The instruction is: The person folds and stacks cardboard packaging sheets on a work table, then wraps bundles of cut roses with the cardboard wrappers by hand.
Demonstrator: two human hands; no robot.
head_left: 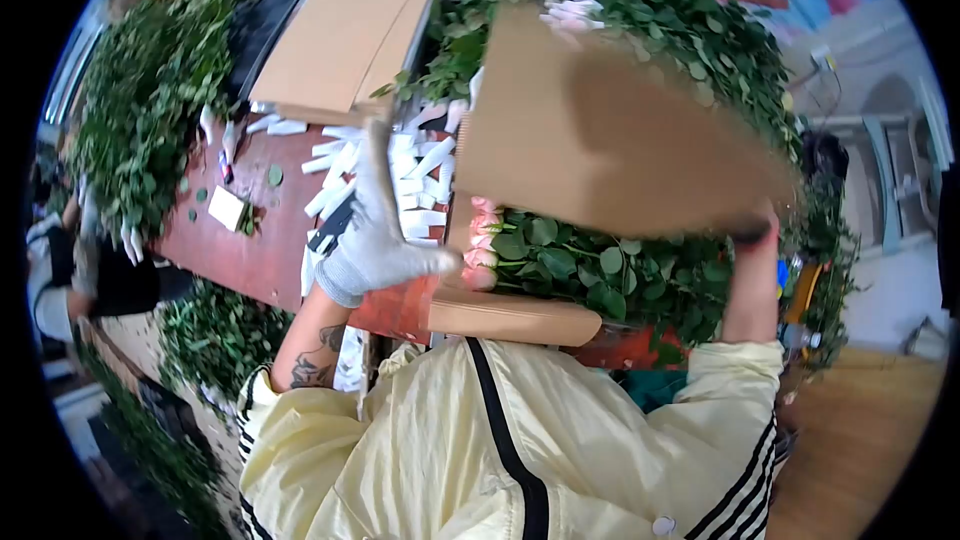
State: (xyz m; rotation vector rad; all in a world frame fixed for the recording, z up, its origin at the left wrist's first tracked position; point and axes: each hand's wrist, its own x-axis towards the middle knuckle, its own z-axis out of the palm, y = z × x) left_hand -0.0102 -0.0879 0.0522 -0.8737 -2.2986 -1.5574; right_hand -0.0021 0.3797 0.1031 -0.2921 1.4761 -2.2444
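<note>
My left hand [380,225], in a pale glove, has its fingers spread over the table, just left of a row of pink roses [480,250]. A large brown cardboard sheet [600,140], blurred on its right side, is raised over the leafy stems [600,260]. My right hand [755,228] is at the sheet's lower right corner, with its fingers mostly hidden and smeared. Another piece of cardboard [510,316] lies under the roses, its near edge curled up beside my body.
White paper strips [430,165] are scattered on the red table [270,155]. Stacked cardboard sheets [345,25] lie at the back. Leafy stems [150,110] are heaped at left, more foliage [690,30] at back right. A co-worker [75,270] is at the far left.
</note>
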